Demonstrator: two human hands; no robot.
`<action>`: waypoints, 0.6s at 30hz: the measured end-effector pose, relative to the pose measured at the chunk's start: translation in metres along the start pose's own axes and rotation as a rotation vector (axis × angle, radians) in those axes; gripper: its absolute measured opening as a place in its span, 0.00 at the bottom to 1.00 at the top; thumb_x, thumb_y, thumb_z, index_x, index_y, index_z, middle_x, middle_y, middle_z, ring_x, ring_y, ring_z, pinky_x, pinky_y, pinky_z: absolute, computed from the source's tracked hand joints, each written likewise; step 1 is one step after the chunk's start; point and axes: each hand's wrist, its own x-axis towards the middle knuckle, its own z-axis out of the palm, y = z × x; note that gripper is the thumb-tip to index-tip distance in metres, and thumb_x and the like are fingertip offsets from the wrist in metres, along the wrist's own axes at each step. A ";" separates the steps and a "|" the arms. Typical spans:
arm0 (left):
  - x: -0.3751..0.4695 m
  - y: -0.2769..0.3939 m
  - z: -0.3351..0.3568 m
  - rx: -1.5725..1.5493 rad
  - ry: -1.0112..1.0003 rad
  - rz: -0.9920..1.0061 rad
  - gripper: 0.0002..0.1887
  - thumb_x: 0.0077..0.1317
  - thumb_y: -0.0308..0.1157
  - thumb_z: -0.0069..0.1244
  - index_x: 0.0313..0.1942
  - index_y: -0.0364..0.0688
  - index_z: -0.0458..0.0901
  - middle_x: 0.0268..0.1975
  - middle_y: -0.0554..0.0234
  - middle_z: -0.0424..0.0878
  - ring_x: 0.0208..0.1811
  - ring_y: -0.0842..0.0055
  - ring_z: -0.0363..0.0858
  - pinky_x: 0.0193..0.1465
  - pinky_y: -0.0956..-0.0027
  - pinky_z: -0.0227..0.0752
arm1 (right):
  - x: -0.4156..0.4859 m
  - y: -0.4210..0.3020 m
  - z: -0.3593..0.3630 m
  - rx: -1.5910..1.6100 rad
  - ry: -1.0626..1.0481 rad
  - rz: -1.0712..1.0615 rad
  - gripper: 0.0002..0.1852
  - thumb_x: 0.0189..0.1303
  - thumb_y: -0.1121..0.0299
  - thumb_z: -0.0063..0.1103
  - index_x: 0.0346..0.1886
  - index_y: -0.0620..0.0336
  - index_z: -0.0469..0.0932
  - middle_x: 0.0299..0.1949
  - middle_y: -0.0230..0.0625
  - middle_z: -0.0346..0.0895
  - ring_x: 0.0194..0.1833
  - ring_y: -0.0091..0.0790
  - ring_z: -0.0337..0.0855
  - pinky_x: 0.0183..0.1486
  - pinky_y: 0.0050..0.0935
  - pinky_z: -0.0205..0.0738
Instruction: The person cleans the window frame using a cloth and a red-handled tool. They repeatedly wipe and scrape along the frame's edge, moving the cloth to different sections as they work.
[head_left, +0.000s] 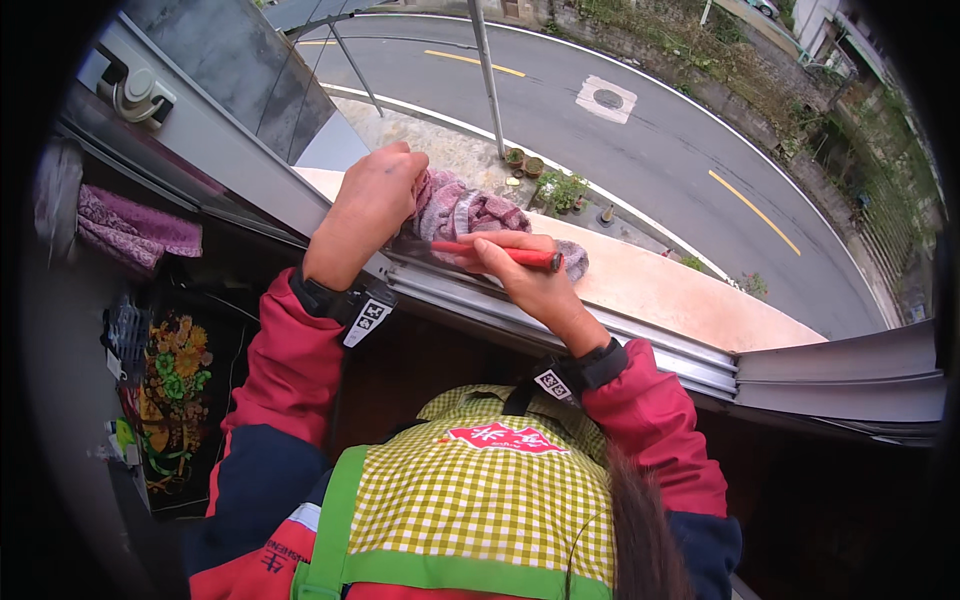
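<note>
My left hand (386, 187) is closed on one end of a bunched pink and grey towel (457, 206), which lies over the window sill (652, 285). In my right hand (517, 266) is a slim tool with a red handle (536, 257), held much like a pen. Its dark, blurred working end points left, over the aluminium window track (450, 289) and below my left hand. I cannot tell for sure whether that end is a brush. Part of the towel shows behind my right hand.
A sliding sash frame (217, 127) with a latch (139, 94) stands at the left. Beyond the sill there is a drop to a road (540, 97). Indoors, a purple patterned cloth (139, 225) hangs at left, above artificial flowers (180, 360). At right is another frame section (840, 375).
</note>
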 end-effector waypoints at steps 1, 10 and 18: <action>-0.001 -0.001 -0.002 -0.017 0.014 -0.028 0.04 0.61 0.21 0.49 0.32 0.36 0.81 0.35 0.48 0.80 0.39 0.50 0.81 0.42 0.55 0.76 | 0.000 -0.004 0.000 0.147 0.037 0.117 0.15 0.74 0.69 0.55 0.52 0.74 0.82 0.44 0.47 0.87 0.45 0.33 0.89 0.50 0.27 0.83; 0.009 0.000 -0.003 -0.172 0.241 -0.016 0.07 0.63 0.16 0.44 0.34 0.34 0.79 0.36 0.47 0.80 0.38 0.48 0.80 0.41 0.56 0.74 | -0.050 -0.068 -0.060 -0.033 0.226 -0.016 0.17 0.76 0.69 0.49 0.54 0.77 0.79 0.55 0.58 0.81 0.50 0.46 0.88 0.59 0.39 0.83; 0.008 0.005 -0.013 -0.177 0.173 0.013 0.07 0.61 0.17 0.45 0.34 0.35 0.80 0.36 0.48 0.81 0.39 0.50 0.81 0.41 0.54 0.74 | -0.069 -0.053 -0.038 -0.174 0.042 0.000 0.12 0.73 0.78 0.51 0.51 0.76 0.81 0.53 0.53 0.83 0.49 0.39 0.88 0.55 0.33 0.83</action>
